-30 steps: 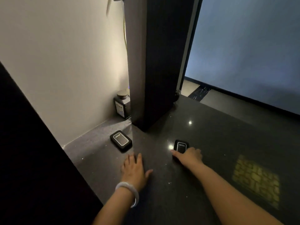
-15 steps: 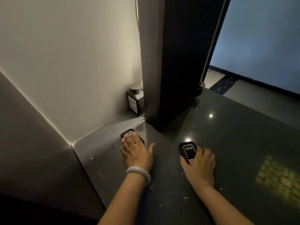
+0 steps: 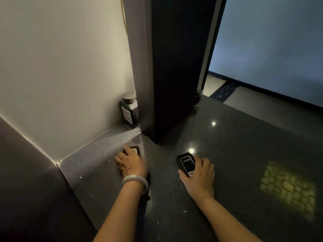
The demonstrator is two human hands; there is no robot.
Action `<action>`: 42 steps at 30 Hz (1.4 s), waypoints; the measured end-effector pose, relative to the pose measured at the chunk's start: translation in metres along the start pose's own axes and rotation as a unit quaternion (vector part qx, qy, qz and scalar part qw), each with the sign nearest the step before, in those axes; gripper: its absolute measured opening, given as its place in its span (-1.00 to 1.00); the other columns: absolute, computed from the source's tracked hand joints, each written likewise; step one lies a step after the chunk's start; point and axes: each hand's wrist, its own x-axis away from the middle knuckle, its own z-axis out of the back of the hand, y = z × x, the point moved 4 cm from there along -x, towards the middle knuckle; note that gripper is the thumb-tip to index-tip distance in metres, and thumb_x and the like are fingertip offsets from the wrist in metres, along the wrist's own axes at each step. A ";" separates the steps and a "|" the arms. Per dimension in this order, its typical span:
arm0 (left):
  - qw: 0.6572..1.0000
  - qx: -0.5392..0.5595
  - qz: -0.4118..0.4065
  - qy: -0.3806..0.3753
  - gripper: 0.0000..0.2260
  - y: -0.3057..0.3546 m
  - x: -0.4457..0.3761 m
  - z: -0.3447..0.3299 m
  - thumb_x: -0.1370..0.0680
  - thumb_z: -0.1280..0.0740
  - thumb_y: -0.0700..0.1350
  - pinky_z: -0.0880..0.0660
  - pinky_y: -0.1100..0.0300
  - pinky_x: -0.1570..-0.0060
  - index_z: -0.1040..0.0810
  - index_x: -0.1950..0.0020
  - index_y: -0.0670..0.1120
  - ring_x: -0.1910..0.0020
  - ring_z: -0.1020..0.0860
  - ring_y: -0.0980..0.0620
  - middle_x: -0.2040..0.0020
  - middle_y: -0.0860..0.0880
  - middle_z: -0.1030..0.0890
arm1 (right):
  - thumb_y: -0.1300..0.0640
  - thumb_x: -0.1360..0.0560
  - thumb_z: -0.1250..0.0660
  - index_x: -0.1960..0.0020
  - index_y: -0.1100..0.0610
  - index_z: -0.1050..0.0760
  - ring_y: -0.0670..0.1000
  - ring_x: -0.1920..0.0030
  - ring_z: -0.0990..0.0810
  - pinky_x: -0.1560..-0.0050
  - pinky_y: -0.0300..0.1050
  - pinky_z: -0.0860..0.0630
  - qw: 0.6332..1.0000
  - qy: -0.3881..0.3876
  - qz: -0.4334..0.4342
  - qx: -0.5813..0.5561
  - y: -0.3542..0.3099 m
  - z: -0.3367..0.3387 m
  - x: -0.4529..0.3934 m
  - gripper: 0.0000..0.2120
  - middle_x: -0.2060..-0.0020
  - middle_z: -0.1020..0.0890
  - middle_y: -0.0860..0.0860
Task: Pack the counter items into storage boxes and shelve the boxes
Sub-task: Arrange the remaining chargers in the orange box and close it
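On the dark speckled counter (image 3: 236,163) the person has a hand on each of two small black devices. The left hand (image 3: 130,164) lies over the left device (image 3: 135,150), fingers curled around it, index finger laid across its top; only the far end shows beyond the fingertips. The right hand (image 3: 199,177) grips the right device (image 3: 186,164) from its right side, thumb under the near end, fingers wrapped along the far edge, its lit face up. A pale bangle (image 3: 135,183) circles the left wrist. Beyond the left fingers, a dark bottle (image 3: 129,109) stands against the wall beside a black pillar (image 3: 174,67).
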 end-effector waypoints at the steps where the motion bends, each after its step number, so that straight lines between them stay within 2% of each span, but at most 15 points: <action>1: 1.000 -0.004 -0.019 -0.010 -0.29 0.000 0.010 -0.002 -0.52 -0.38 -0.02 -0.24 -0.14 -0.37 -0.06 -0.52 -0.14 -0.40 -0.16 -0.26 -0.41 -0.28 -0.18 | -0.21 -0.35 -0.42 -0.33 0.07 -0.36 0.05 -0.22 -0.32 -0.31 -0.07 -0.28 1.000 -0.011 -0.002 -0.017 0.001 0.003 0.001 -0.34 -0.20 -0.38 0.04; 3: 0.997 -0.035 -0.059 -0.023 -0.31 0.001 0.028 -0.003 -0.50 -0.40 0.02 -0.31 -0.08 -0.34 -0.13 -0.49 -0.17 -0.37 -0.21 -0.21 -0.38 -0.23 -0.25 | -0.18 -0.35 -0.44 -0.32 0.07 -0.39 0.04 -0.20 -0.32 -0.30 -0.10 -0.25 0.999 -0.019 -0.020 -0.044 0.006 0.011 0.008 -0.36 -0.18 -0.39 0.03; 6: 0.989 -0.071 -0.125 -0.045 -0.38 0.008 0.049 -0.002 -0.50 -0.39 0.09 -0.36 0.03 -0.30 -0.26 -0.43 -0.17 -0.32 -0.27 -0.15 -0.34 -0.17 -0.31 | -0.16 -0.33 -0.46 -0.31 0.05 -0.41 0.00 -0.17 -0.32 -0.28 -0.11 -0.29 0.996 0.012 -0.066 -0.064 0.027 0.033 0.034 -0.37 -0.14 -0.39 -0.01; 12: 0.956 0.007 -0.276 -0.096 -0.24 0.045 0.112 0.007 -0.48 -0.41 0.12 -0.39 0.09 -0.29 -0.14 -0.53 -0.15 -0.31 -0.36 -0.09 -0.35 -0.08 -0.25 | -0.10 -0.31 -0.51 -0.32 0.03 -0.40 -0.08 -0.07 -0.23 -0.19 -0.16 -0.31 0.982 0.089 -0.143 -0.085 0.072 0.090 0.094 -0.35 -0.09 -0.34 -0.04; 16: 0.916 0.057 -0.365 -0.155 -0.21 0.073 0.176 0.008 -0.44 -0.45 0.10 -0.44 0.15 -0.23 -0.14 -0.52 -0.14 -0.21 -0.38 0.01 -0.23 0.01 -0.17 | -0.06 -0.33 -0.51 -0.34 0.04 -0.38 -0.09 -0.08 -0.19 -0.16 -0.15 -0.31 0.960 0.161 -0.208 -0.096 0.102 0.136 0.134 -0.36 -0.13 -0.34 -0.02; 19: 0.880 0.067 -0.420 -0.212 -0.37 0.090 0.225 0.001 -0.42 -0.47 0.10 -0.48 0.17 -0.18 -0.29 -0.38 -0.06 -0.12 -0.43 0.03 -0.15 0.05 -0.17 | -0.02 -0.35 -0.51 -0.33 0.04 -0.36 -0.07 -0.11 -0.23 -0.17 -0.13 -0.35 0.937 0.207 -0.253 -0.122 0.121 0.168 0.167 -0.38 -0.09 -0.28 -0.04; 21: 0.851 0.078 -0.451 -0.255 -0.41 0.099 0.260 -0.009 -0.42 -0.48 0.09 -0.48 0.15 -0.19 -0.34 -0.35 -0.05 -0.09 -0.44 0.03 -0.14 0.04 -0.21 | 0.01 -0.36 -0.52 -0.33 0.06 -0.37 -0.03 -0.11 -0.34 -0.12 -0.17 -0.40 0.921 0.230 -0.280 -0.147 0.135 0.188 0.193 -0.40 -0.08 -0.29 -0.04; 23: 0.821 0.082 -0.484 -0.292 -0.37 0.106 0.296 -0.022 -0.43 -0.47 0.08 -0.47 0.15 -0.17 -0.32 -0.40 -0.06 -0.09 -0.44 0.03 -0.16 0.01 -0.29 | 0.03 -0.38 -0.51 -0.32 0.06 -0.37 -0.04 -0.06 -0.43 0.01 -0.29 -0.39 0.901 0.257 -0.306 -0.167 0.151 0.208 0.226 -0.42 -0.08 -0.31 -0.04; 25: 0.786 0.070 -0.515 -0.334 -0.33 0.110 0.340 -0.033 -0.44 -0.45 0.09 -0.48 0.11 -0.15 -0.26 -0.46 -0.06 -0.17 -0.48 -0.04 -0.26 -0.05 -0.38 | 0.01 -0.38 -0.50 -0.32 0.03 -0.36 -0.08 -0.02 -0.45 0.13 -0.39 -0.35 0.878 0.300 -0.334 -0.169 0.169 0.230 0.267 -0.42 -0.07 -0.34 -0.06; 29: 0.719 0.046 -0.579 -0.381 -0.32 0.104 0.436 -0.044 -0.46 -0.42 0.11 -0.48 0.08 -0.09 -0.21 -0.48 -0.01 -0.21 -0.50 -0.07 -0.30 -0.04 -0.38 | -0.02 -0.36 -0.51 -0.33 0.00 -0.34 -0.09 0.02 -0.45 0.13 -0.35 -0.37 0.826 0.367 -0.403 -0.143 0.200 0.274 0.360 -0.39 -0.08 -0.36 -0.09; 31: 0.691 0.042 -0.602 -0.398 -0.33 0.094 0.484 -0.042 -0.45 -0.42 0.12 -0.49 0.09 -0.07 -0.22 -0.48 0.00 -0.19 -0.51 -0.06 -0.27 -0.02 -0.39 | -0.01 -0.36 -0.52 -0.34 0.00 -0.33 -0.13 0.06 -0.44 0.23 -0.45 -0.35 0.802 0.397 -0.425 -0.136 0.211 0.296 0.408 -0.37 -0.08 -0.36 -0.09; 33: 0.663 0.035 -0.620 -0.418 -0.34 0.082 0.530 -0.039 -0.44 -0.43 0.13 -0.49 0.10 -0.04 -0.23 -0.46 0.03 -0.16 -0.52 -0.06 -0.24 0.00 -0.39 | -0.03 -0.35 -0.53 -0.35 -0.02 -0.32 -0.16 0.08 -0.47 0.30 -0.44 -0.37 0.780 0.421 -0.442 -0.139 0.219 0.315 0.452 -0.35 -0.08 -0.37 -0.10; 38: 0.597 0.047 -0.658 -0.458 -0.39 0.052 0.651 -0.031 -0.41 -0.45 0.12 -0.41 0.18 0.08 -0.33 -0.39 0.03 0.03 -0.48 0.05 -0.11 0.07 -0.40 | -0.08 -0.32 -0.53 -0.32 -0.15 -0.31 -0.21 0.09 -0.48 0.24 -0.43 -0.36 0.724 0.488 -0.460 -0.159 0.239 0.367 0.568 -0.35 -0.03 -0.36 -0.17; 40: 0.550 0.064 -0.691 -0.465 -0.39 0.034 0.708 -0.027 -0.40 -0.45 0.15 -0.39 0.24 0.10 -0.33 -0.39 0.07 0.03 -0.47 0.13 -0.09 0.11 -0.41 | -0.13 -0.31 -0.52 -0.31 -0.22 -0.29 -0.22 0.09 -0.47 0.21 -0.41 -0.36 0.705 0.506 -0.473 -0.153 0.246 0.388 0.623 -0.34 -0.03 -0.37 -0.17; 42: 0.503 0.077 -0.717 -0.476 -0.37 0.017 0.758 -0.021 -0.40 -0.44 0.20 -0.41 0.27 0.05 -0.32 -0.40 0.11 -0.03 -0.48 0.16 -0.11 0.14 -0.42 | -0.15 -0.29 -0.52 -0.32 -0.23 -0.30 -0.19 0.03 -0.49 0.11 -0.29 -0.47 0.688 0.524 -0.483 -0.139 0.251 0.410 0.672 -0.33 -0.09 -0.44 -0.13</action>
